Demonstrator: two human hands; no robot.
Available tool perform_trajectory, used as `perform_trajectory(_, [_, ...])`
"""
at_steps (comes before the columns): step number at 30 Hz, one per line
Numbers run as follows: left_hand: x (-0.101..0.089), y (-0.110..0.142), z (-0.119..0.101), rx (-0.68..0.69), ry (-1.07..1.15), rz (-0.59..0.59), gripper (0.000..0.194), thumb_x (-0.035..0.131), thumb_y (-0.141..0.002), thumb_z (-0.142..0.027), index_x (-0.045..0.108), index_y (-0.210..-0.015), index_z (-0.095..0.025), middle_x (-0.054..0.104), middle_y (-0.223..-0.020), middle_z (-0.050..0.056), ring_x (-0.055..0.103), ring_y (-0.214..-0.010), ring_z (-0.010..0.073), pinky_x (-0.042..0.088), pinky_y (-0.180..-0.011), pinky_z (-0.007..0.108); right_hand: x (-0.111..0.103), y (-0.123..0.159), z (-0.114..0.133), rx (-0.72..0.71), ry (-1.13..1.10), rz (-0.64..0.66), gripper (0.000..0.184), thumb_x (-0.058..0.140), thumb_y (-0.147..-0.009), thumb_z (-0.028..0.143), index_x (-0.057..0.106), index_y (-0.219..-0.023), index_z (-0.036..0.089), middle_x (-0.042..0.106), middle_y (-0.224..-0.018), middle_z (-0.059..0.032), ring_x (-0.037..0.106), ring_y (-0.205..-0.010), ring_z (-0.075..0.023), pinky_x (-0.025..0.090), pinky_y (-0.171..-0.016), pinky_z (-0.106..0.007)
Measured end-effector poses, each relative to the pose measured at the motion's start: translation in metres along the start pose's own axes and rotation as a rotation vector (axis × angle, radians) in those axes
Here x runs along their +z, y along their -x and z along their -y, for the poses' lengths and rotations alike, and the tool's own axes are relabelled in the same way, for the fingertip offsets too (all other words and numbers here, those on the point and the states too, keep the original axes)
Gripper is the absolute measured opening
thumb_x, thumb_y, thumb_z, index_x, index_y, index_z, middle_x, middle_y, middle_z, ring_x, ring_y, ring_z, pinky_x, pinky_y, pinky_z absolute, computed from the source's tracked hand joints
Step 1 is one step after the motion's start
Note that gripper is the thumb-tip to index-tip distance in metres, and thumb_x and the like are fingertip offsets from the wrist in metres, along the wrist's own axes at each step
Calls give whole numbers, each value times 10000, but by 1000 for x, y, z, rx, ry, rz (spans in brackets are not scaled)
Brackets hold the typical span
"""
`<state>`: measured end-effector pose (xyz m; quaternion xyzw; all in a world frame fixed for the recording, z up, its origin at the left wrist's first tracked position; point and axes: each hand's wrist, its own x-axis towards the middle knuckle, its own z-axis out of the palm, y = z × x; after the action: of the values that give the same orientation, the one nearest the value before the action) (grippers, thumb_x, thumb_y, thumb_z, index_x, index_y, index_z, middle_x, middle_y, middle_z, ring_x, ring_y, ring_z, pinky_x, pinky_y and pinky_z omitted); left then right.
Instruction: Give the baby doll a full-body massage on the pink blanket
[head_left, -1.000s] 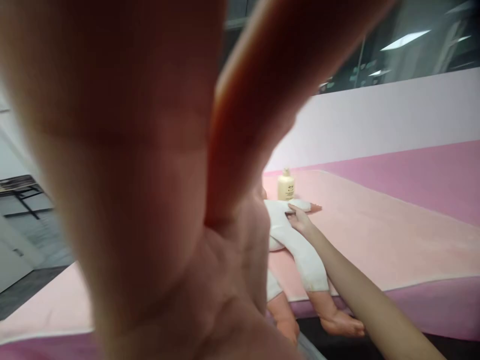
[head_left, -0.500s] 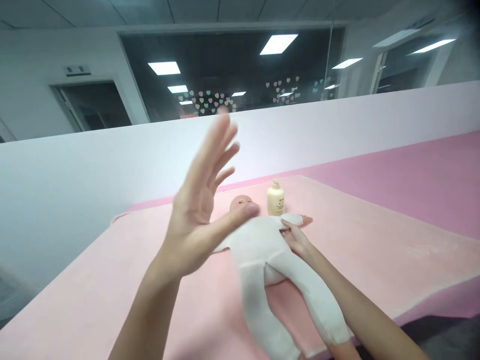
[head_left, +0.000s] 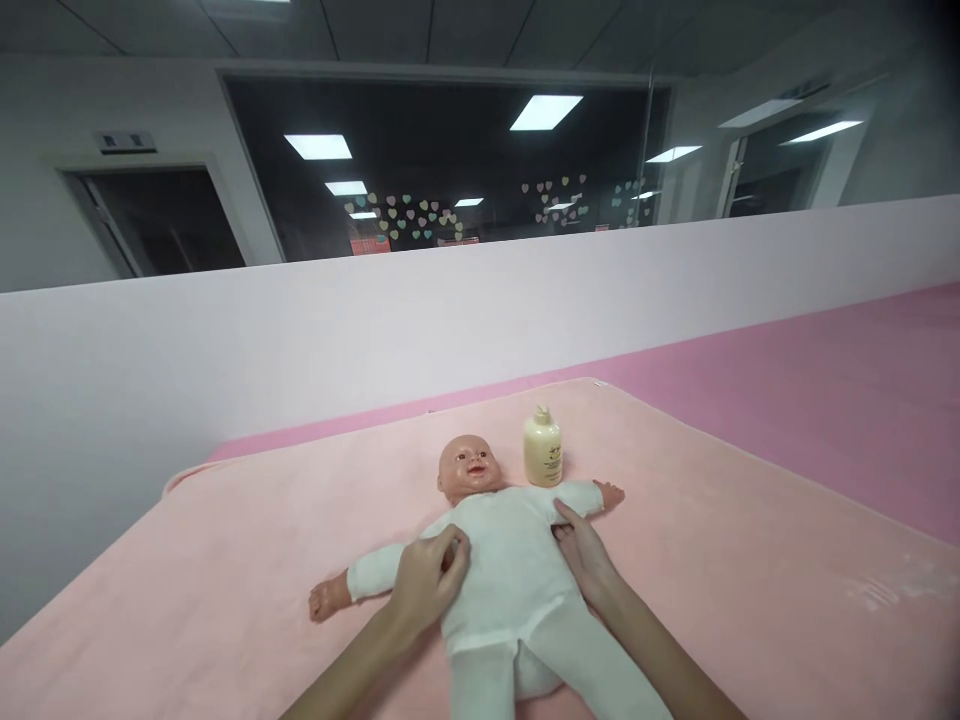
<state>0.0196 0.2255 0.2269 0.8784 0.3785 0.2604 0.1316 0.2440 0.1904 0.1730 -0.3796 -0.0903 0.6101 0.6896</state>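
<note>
A baby doll (head_left: 510, 560) in a white cloth suit lies on its back, head away from me, arms spread. My left hand (head_left: 431, 580) is closed at the doll's armpit on the left of the view, fingers curled and thumb bent toward them; its fingertips are partly hidden. At the opposite armpit, my right hand (head_left: 589, 560) grips the doll, thumb on top of the sleeve near the shoulder and fingers tucked beneath. A pale yellow pump bottle (head_left: 542, 448) stands upright beside the doll's head, apart from both hands.
A light pink blanket (head_left: 262, 540) covers the surface under the doll. Beyond it run a darker pink strip (head_left: 825, 400) and a low white partition (head_left: 420, 330). Behind is a dark window (head_left: 450, 130) with heart stickers and reflected ceiling lights.
My left hand came down from its raised, spread pose to the doll's side and closed there. My right hand stays at the other armpit. The view has tilted, uncovering the doll's face.
</note>
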Motion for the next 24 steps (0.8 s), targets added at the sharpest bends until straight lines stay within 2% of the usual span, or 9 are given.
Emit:
perform_trajectory(4, [9, 3, 4, -20, 34, -63, 277, 336, -912, -348, 520, -766, -200, 471, -523, -46, 442, -479, 108, 308, -524, 231, 2, -1, -5, -119, 22, -44, 382, 683, -723, 306, 595, -1072, 178, 721, -907, -36, 667, -914, -233, 549, -798, -339])
perform_trajectory(8, [14, 5, 5, -86, 67, -118, 293, 329, -923, -376, 493, -756, -201, 452, -541, -46, 440, -499, 109, 322, -539, 228, -1, -1, 4, 10, 5, 47, 401, 664, -748, 331, 592, -1106, 168, 710, -984, -54, 648, -980, -230, 533, -846, -338])
perform_trajectory(13, [21, 14, 0, -214, 75, -191, 313, 326, -923, -401, 489, -746, -201, 487, -576, -36, 460, -529, 117, 334, -559, 231, -15, 3, 12, 176, 102, 119, 405, 642, -762, 403, 620, -1069, 140, 701, -1013, -90, 608, -1075, -239, 498, -921, -354])
perform_trajectory(20, [27, 29, -8, -333, 25, -277, 291, 326, -914, -367, 487, -744, -196, 484, -556, -41, 469, -513, 111, 313, -539, 230, -24, 12, 4, 183, 217, 138, 329, 663, -754, 370, 639, -1019, 177, 698, -1034, -61, 615, -1062, -207, 514, -907, -312])
perform_trajectory(24, [28, 40, -8, -281, -74, -309, 260, 343, -895, -330, 534, -781, -194, 482, -513, -39, 472, -485, 110, 302, -527, 230, -23, 13, 2, 155, 237, 150, 269, 660, -750, 277, 646, -998, 174, 720, -919, -40, 638, -1007, -203, 531, -884, -313])
